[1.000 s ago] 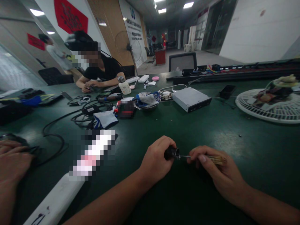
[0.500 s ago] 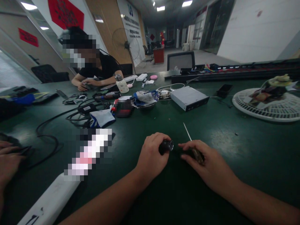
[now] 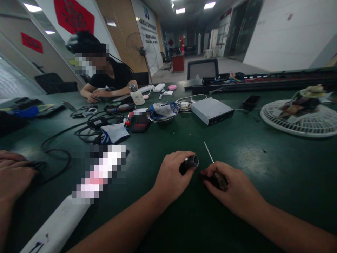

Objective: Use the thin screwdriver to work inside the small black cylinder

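Dark green counter (image 3: 163, 140) carries a grey box (image 3: 212, 109), and on that box's near side the left hand (image 3: 171, 172) wraps its grip around a black cylinder (image 3: 190, 163), so the ringed end is exposed. Also nearer than the box, the right hand (image 3: 231, 186) curls its grip around a screwdriver (image 3: 211, 159), shaft angled boxward to clear the cylinder; whether it pinches anything else is too dark to tell.

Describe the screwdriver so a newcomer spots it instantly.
At the green table, find the camera wearer's right hand. It holds the screwdriver. Unlike the stubby black tube in the left hand, it has a thin, pale metal shank.
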`<state>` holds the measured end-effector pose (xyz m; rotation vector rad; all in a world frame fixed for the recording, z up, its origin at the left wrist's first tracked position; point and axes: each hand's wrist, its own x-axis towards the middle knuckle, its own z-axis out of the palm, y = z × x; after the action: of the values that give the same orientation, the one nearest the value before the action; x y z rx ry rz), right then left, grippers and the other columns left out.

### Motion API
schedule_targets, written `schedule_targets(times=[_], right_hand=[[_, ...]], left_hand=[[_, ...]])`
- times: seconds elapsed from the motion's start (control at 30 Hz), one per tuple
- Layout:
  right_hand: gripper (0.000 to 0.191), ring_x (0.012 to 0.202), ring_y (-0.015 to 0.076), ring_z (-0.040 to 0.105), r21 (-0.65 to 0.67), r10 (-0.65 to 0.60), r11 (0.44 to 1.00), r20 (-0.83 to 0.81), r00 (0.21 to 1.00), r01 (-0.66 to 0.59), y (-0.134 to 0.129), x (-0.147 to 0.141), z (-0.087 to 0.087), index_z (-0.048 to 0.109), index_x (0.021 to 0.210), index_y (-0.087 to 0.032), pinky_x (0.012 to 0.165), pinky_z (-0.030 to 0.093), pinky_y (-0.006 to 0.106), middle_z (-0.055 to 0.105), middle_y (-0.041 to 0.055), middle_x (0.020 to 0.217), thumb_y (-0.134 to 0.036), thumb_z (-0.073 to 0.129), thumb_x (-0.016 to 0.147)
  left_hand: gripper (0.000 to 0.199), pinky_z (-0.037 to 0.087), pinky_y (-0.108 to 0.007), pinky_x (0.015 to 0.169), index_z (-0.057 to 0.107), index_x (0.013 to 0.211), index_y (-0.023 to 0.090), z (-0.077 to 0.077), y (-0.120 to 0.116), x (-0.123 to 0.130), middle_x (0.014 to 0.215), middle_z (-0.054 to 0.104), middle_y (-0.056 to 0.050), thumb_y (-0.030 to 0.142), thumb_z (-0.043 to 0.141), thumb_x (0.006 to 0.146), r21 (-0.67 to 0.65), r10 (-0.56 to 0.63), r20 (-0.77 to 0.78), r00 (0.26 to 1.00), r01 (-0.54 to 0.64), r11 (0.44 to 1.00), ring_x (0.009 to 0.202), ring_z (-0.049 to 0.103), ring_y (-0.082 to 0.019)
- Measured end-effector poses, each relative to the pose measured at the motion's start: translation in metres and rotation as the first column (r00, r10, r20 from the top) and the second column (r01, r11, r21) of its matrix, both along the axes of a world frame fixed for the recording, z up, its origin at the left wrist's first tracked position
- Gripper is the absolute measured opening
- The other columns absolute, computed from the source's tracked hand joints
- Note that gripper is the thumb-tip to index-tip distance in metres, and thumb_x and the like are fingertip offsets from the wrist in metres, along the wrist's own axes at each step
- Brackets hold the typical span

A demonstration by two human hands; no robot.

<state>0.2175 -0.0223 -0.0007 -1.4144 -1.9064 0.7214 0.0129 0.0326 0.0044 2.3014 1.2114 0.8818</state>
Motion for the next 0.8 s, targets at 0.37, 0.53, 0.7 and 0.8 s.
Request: schedule_targets(times=[0.37,0.53,0.7,0.8], right_hand=[[0.022,0.096,0.0223,0.074,0.032,-0.141,0.986,-0.342,0.929,0.161,0.0004,0.0014,-0.0027,0.045,0.089,-0.026,0.08,0.06,0.037,0.073,0.0051,0.101,-0.018,0.065,0.086],[0.023,0.09,0.0215,0.072,0.095,-0.143,0.979,-0.298,0.944,0.178,0.0006,0.0028,-0.0023,0.044,0.086,-0.026,0.079,0.057,0.038,0.072,0.0025,0.093,-0.019,0.066,0.087],[0.021,0.089,0.0211,0.073,0.034,-0.123,0.99,-0.312,0.942,0.14,0.0007,0.0019,-0.001,0.047,0.084,-0.026,0.08,0.057,0.037,0.074,0.0025,0.092,-0.02,0.066,0.088],[0.02,0.087,0.0206,0.072,0.025,-0.137,0.988,-0.331,0.934,0.153,0.001,0.0018,-0.0014,0.049,0.084,-0.025,0.079,0.057,0.036,0.072,0.002,0.09,-0.021,0.068,0.086]], left_hand=[[0.039,0.048,-0.042,0.089,0.061,0.124,0.025,-0.0013,-0.0008,-0.0015,0.115,0.073,-0.004,0.02,0.073,0.087,0.004,-0.108,-0.02,0.994,0.108,0.994,0.099,0.065,-0.023],[0.036,0.045,-0.04,0.089,0.062,0.123,0.025,-0.0016,-0.0014,-0.0014,0.112,0.073,-0.002,0.024,0.073,0.088,-0.004,-0.211,-0.067,0.975,0.211,0.977,0.098,0.065,-0.023],[0.035,0.043,-0.039,0.09,0.061,0.123,0.025,-0.0006,-0.0018,-0.0007,0.112,0.074,-0.002,0.024,0.073,0.089,0.008,-0.293,-0.095,0.952,0.295,0.956,0.099,0.065,-0.022],[0.034,0.043,-0.039,0.089,0.061,0.125,0.026,-0.0008,-0.0014,-0.0014,0.11,0.074,-0.002,0.025,0.07,0.092,0.018,-0.321,-0.114,0.94,0.325,0.946,0.098,0.065,-0.022]])
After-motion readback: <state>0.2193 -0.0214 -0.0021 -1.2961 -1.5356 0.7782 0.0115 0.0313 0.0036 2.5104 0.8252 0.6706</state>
